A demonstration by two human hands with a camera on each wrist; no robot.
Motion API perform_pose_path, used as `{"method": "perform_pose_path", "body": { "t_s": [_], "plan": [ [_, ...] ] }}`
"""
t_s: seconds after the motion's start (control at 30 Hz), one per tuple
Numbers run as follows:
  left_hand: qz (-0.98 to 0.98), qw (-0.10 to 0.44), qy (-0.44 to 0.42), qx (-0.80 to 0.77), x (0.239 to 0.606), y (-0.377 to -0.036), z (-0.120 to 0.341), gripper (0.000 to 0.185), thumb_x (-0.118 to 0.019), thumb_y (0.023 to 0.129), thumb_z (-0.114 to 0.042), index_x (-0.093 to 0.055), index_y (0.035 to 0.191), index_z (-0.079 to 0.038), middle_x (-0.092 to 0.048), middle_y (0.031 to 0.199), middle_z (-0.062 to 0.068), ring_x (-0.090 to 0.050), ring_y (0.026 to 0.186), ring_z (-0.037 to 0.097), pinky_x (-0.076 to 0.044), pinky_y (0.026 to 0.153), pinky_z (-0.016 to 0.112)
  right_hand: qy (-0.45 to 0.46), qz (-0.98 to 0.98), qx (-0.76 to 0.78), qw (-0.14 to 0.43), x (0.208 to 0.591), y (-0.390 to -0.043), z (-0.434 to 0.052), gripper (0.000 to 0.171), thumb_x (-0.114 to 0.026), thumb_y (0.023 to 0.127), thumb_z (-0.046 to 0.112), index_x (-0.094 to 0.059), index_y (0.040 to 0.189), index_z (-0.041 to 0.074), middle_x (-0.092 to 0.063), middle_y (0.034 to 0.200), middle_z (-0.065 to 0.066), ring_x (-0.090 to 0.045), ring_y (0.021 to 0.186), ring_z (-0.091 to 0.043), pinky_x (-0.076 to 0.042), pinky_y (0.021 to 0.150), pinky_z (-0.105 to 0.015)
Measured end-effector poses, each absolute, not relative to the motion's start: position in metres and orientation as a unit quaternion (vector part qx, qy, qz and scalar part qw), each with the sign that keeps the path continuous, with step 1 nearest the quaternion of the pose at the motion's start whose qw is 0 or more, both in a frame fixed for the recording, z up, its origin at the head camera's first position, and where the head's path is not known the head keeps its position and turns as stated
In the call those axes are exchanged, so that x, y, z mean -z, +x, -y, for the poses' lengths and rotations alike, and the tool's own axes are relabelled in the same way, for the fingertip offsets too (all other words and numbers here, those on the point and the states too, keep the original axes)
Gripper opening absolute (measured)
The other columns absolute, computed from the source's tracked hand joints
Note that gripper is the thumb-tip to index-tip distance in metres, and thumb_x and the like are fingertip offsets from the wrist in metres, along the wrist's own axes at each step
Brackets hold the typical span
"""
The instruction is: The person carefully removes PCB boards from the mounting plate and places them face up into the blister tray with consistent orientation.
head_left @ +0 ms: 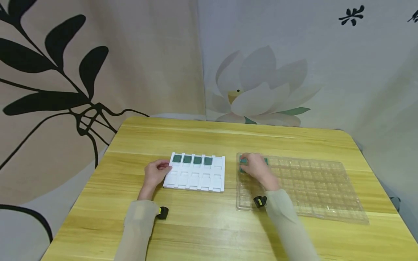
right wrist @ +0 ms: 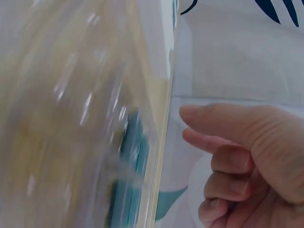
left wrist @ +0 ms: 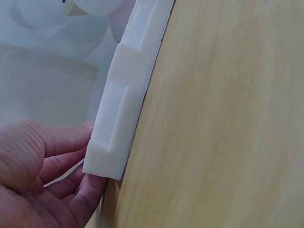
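Left hand (head_left: 156,173): steadies white tray (head_left: 196,181), fingers relaxed against its edge
Right hand (head_left: 256,167): curled over chips (head_left: 243,165) in clear tray (head_left: 313,188); hold unclear
Progress: four chips seated, most pockets unfilled

- The tabletop (head_left: 209,224) in front of me is light yellow wood with a streaky grain and rounded far corners.
- Behind its far edge hangs a pale grey cloth backdrop (head_left: 326,72) printed with a large white lotus flower (head_left: 258,87).
- To my left hangs a beige cloth panel (head_left: 137,54) with bold black leaves and branches.
- Light is soft and even, with faint shadows.
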State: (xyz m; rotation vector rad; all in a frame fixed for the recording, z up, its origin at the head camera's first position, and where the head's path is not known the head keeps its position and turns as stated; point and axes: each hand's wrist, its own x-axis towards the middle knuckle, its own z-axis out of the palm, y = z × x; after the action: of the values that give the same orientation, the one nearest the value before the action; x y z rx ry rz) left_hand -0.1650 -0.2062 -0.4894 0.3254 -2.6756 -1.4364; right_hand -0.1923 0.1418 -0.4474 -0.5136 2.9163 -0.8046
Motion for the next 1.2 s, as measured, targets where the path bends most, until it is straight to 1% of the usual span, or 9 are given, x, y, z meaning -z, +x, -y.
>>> {"method": "perform_pose_path", "body": {
  "t_s": [0.1, 0.2, 0.37, 0.5, 0.63, 0.77, 0.87, 1.03, 1.2],
  "plan": [
    [0.876, 0.042, 0.108, 0.469, 0.49, -0.165, 0.206, 0.024, -0.066, 0.084, -0.002, -0.065, 0.107, 0.008, -0.066, 0.097, 0.023, -0.061, 0.085, 0.03, -0.048, 0.07, 0.024, -0.172, -0.947, 0.267, 0.041, 0.445, -0.194, -0.129, 0.027, -0.069, 0.082, 0.006, -0.065, 0.107, -0.005, -0.057, 0.056, -0.006, -0.035, 0.043, -0.007, -0.034, 0.045, -0.023],
    [0.876, 0.04, 0.11, 0.468, 0.491, -0.166, 0.206, 0.025, -0.066, 0.085, -0.002, -0.065, 0.108, 0.007, -0.065, 0.098, 0.022, -0.06, 0.086, 0.029, -0.047, 0.071, 0.025, -0.174, -0.944, 0.275, 0.055, 0.444, -0.197, -0.116, 0.029, -0.069, 0.083, 0.008, -0.065, 0.109, -0.004, -0.046, 0.048, -0.001, -0.033, 0.042, -0.008, -0.031, 0.043, -0.022],
    [0.876, 0.039, 0.109, 0.468, 0.491, -0.166, 0.205, 0.025, -0.066, 0.085, -0.002, -0.065, 0.108, 0.007, -0.065, 0.098, 0.022, -0.059, 0.086, 0.028, -0.046, 0.071, 0.026, -0.177, -0.94, 0.286, 0.065, 0.444, -0.2, -0.099, 0.029, -0.069, 0.083, 0.008, -0.065, 0.109, -0.004, -0.038, 0.046, 0.004, -0.031, 0.041, -0.007, -0.026, 0.041, -0.02],
    [0.877, 0.04, 0.109, 0.466, 0.49, -0.167, 0.205, 0.025, -0.066, 0.085, -0.003, -0.065, 0.108, 0.007, -0.065, 0.098, 0.022, -0.059, 0.085, 0.028, -0.044, 0.068, 0.02, -0.185, -0.938, 0.284, 0.068, 0.447, -0.204, -0.087, 0.029, -0.069, 0.083, 0.008, -0.065, 0.109, -0.003, -0.044, 0.048, 0.001, -0.033, 0.043, -0.007, -0.028, 0.042, -0.02],
    [0.878, 0.04, 0.109, 0.464, 0.491, -0.167, 0.206, 0.025, -0.066, 0.085, -0.003, -0.065, 0.107, 0.006, -0.066, 0.097, 0.022, -0.06, 0.085, 0.028, -0.045, 0.069, 0.021, -0.194, -0.939, 0.275, 0.072, 0.451, -0.206, -0.076, 0.028, -0.07, 0.083, 0.01, -0.066, 0.108, -0.002, -0.056, 0.06, -0.001, -0.042, 0.05, -0.009, -0.034, 0.047, -0.02],
    [0.878, 0.039, 0.111, 0.463, 0.492, -0.167, 0.205, 0.024, -0.066, 0.084, -0.002, -0.066, 0.107, 0.006, -0.066, 0.098, 0.021, -0.06, 0.086, 0.028, -0.047, 0.073, 0.027, -0.207, -0.937, 0.27, 0.075, 0.452, -0.208, -0.065, 0.029, -0.071, 0.082, 0.01, -0.066, 0.109, -0.002, -0.058, 0.064, -0.003, -0.047, 0.054, -0.011, -0.039, 0.05, -0.022],
    [0.877, 0.035, 0.113, 0.466, 0.491, -0.167, 0.205, 0.025, -0.066, 0.085, -0.002, -0.065, 0.108, 0.006, -0.065, 0.099, 0.022, -0.06, 0.087, 0.028, -0.049, 0.076, 0.032, -0.211, -0.936, 0.272, 0.078, 0.451, -0.209, -0.059, 0.03, -0.071, 0.082, 0.009, -0.065, 0.109, -0.002, -0.062, 0.073, -0.006, -0.049, 0.056, -0.012, -0.043, 0.054, -0.024],
    [0.874, 0.034, 0.114, 0.471, 0.489, -0.166, 0.204, 0.026, -0.066, 0.085, -0.002, -0.064, 0.109, 0.007, -0.065, 0.1, 0.022, -0.059, 0.088, 0.029, -0.049, 0.079, 0.035, -0.209, -0.933, 0.28, 0.088, 0.449, -0.21, -0.051, 0.031, -0.071, 0.082, 0.007, -0.064, 0.11, -0.005, -0.067, 0.097, -0.016, -0.057, 0.068, -0.018, -0.05, 0.07, -0.032],
    [0.875, 0.038, 0.109, 0.47, 0.49, -0.165, 0.205, 0.026, -0.067, 0.083, -0.001, -0.065, 0.107, 0.008, -0.065, 0.098, 0.023, -0.061, 0.087, 0.03, -0.049, 0.075, 0.031, -0.201, -0.933, 0.281, 0.103, 0.451, -0.211, -0.046, 0.032, -0.07, 0.082, 0.007, -0.064, 0.111, -0.005, -0.063, 0.115, -0.018, -0.062, 0.092, -0.027, -0.048, 0.088, -0.038]
  ]
}}
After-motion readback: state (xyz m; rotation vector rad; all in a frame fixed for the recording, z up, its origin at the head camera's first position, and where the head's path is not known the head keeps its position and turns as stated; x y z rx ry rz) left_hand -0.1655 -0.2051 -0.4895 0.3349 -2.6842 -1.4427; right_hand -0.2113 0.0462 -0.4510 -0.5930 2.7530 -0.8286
